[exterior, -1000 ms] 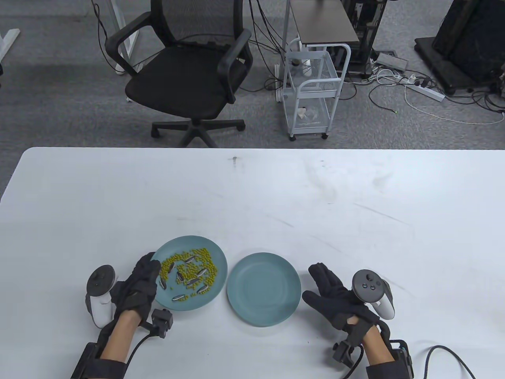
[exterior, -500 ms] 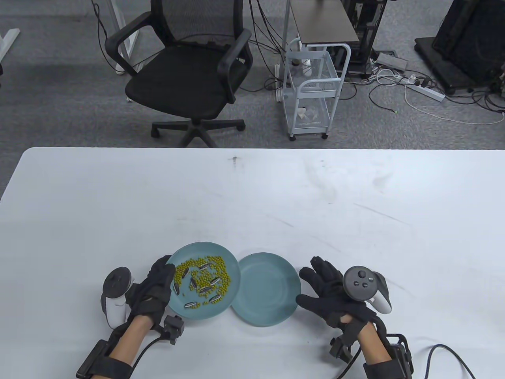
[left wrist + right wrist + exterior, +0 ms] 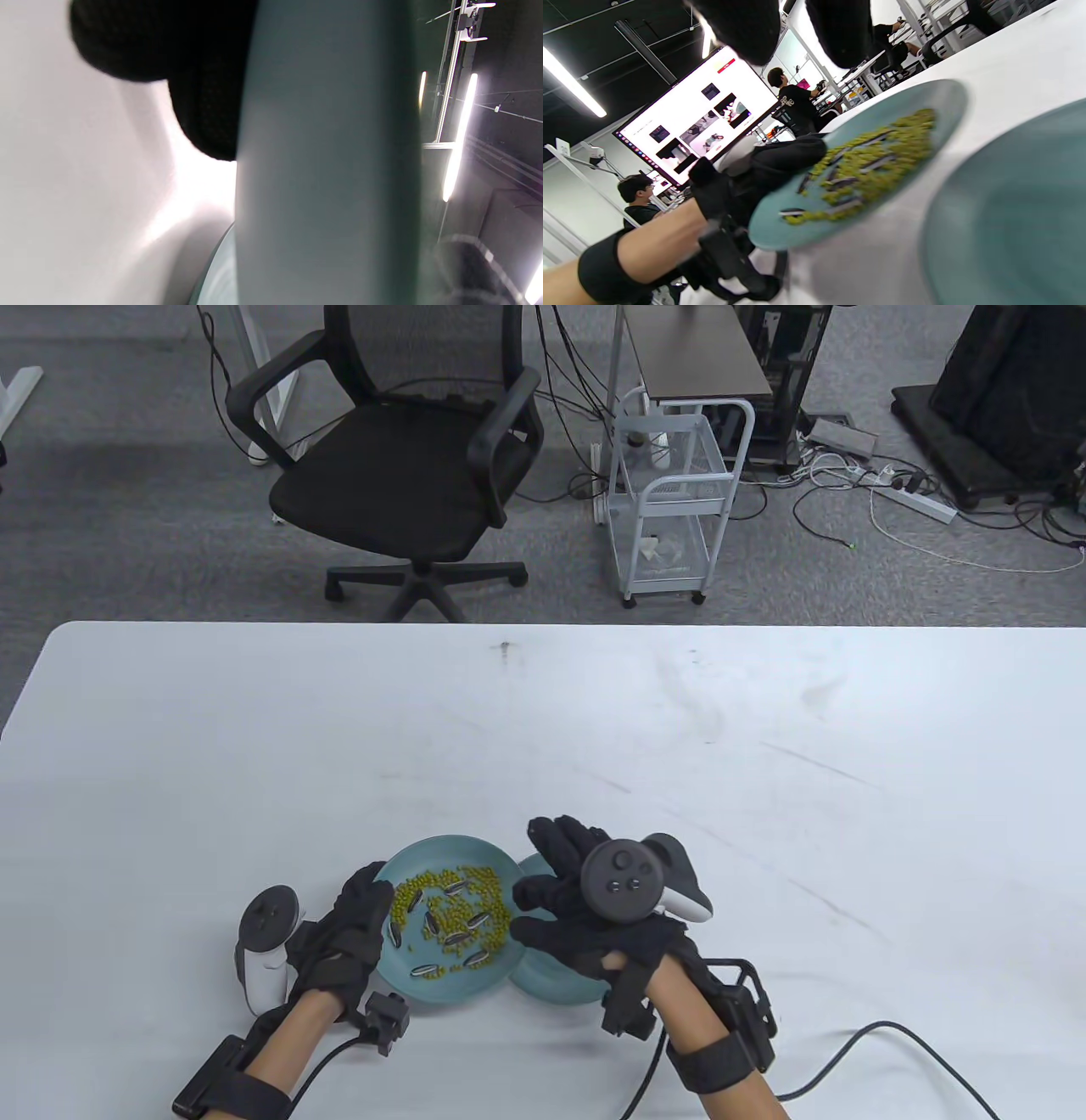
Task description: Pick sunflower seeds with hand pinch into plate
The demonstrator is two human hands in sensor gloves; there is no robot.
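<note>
A teal plate (image 3: 441, 989) holds several striped sunflower seeds (image 3: 458, 937) mixed with small green beans (image 3: 416, 891). My left hand (image 3: 361, 916) grips its left rim and holds it raised, overlapping the left edge of an empty teal plate (image 3: 551, 984). My right hand (image 3: 547, 891) hovers over the empty plate with fingers spread, at the full plate's right rim, holding nothing. The left wrist view shows the held plate's underside (image 3: 326, 169) and my fingers (image 3: 203, 84). The right wrist view shows the seeds (image 3: 878, 163), the full plate (image 3: 950, 97), the empty plate (image 3: 1009, 212) and my fingertips (image 3: 746, 25).
The white table (image 3: 679, 746) stretches far beyond both plates. A black office chair (image 3: 407, 466) and a white wire cart (image 3: 670, 500) stand on the floor past the table's far edge. Glove cables (image 3: 891, 1044) trail at the front right.
My left hand has carried the full plate to the right until it overlaps the empty plate. My right hand has swung left from beside the empty plate to above it.
</note>
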